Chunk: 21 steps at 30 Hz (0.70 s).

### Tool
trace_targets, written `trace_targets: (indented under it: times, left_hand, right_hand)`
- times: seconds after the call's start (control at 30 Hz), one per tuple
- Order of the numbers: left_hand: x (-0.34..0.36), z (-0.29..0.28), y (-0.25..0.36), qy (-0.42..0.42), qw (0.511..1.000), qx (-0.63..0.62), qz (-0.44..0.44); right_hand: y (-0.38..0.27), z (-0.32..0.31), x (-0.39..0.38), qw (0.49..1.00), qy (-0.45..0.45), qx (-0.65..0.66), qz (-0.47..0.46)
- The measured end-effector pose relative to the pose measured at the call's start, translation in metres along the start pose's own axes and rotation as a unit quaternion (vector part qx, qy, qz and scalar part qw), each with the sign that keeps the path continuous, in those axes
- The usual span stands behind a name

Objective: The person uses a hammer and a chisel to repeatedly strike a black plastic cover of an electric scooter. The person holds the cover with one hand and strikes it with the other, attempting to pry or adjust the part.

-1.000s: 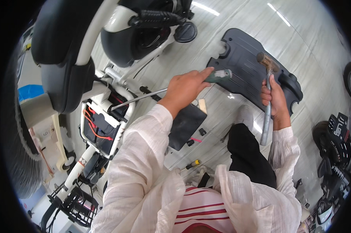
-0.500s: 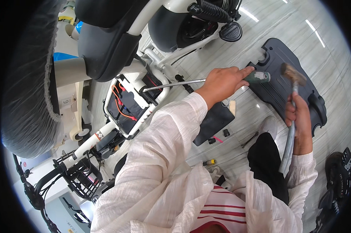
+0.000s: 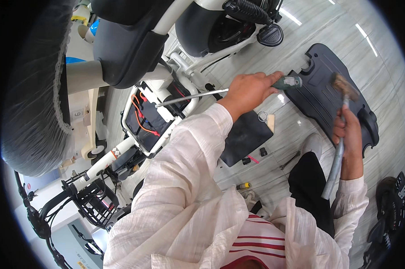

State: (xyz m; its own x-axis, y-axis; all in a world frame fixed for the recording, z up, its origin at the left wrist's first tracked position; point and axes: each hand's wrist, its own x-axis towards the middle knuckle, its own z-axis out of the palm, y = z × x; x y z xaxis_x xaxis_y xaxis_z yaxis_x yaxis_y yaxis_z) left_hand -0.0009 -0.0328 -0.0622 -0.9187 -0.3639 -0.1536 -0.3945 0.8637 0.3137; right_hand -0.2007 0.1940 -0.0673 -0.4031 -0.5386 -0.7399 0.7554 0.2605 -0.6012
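My left hand [image 3: 251, 93] is closed around a long screwdriver [image 3: 191, 97] with a green handle, whose butt sticks out to the right past my fingers. Its metal shaft points left over the white bike frame [image 3: 194, 104]; whether the tip touches anything I cannot tell. In the frame's opening lie orange cables [image 3: 137, 112] with red connectors, on a dark surface. At the right, my right hand [image 3: 347, 127] grips a hammer [image 3: 333, 175] by its grey handle, near the brown head. The hammer head is raised, a short way right of the screwdriver's butt.
On the tiled floor at the right lies a black moulded plastic panel [image 3: 323, 80]. A dark flat pouch [image 3: 245, 139], small black pieces and a pink strip lie below my left hand. A pedal [image 3: 270, 35] juts out above. A plastic-covered seat [image 3: 36, 103] fills the left.
My left hand and the screwdriver have shifted left, the tip now farther over the opening. The hammer has moved slightly right, away from the screwdriver's handle.
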Motion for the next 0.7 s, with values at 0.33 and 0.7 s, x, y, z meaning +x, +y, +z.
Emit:
trace_targets:
  times: [0.33,0.7]
  left_hand:
    - [0.008,-0.002,0.038,-0.005,0.999,-0.024,0.043]
    - [0.008,0.004,0.028,-0.012,0.998,-0.043,0.04]
  right_hand:
    - [-0.001,-0.009,-0.009,0.996,0.044,0.07,-0.016]
    - [0.006,-0.009,-0.009,0.996,0.023,0.085,-0.006]
